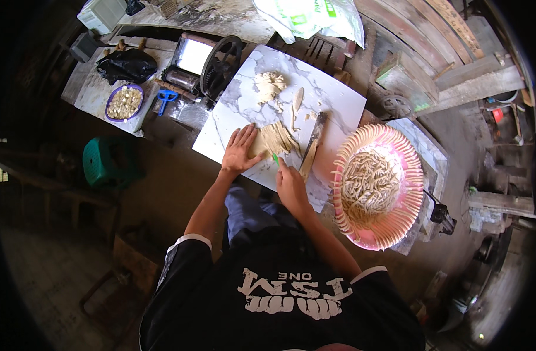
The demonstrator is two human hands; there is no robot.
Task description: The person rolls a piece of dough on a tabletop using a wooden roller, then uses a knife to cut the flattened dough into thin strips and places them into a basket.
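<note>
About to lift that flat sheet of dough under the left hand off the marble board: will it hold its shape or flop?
Probably floppy: the dough sheet lies thin and flat under the left hand, partly cut into strips. It would likely sag or come apart along the cuts. It seems light, and may cling to the marble board.

There were two bare hands, the left hand [240,153] and the right hand [291,186], over one white marble-patterned slab [244,105]. One pink slatted plastic basket [378,186], one purple bowl [124,102], one green stool [105,162] and one long wooden-handled knife [312,146] were there.
</note>
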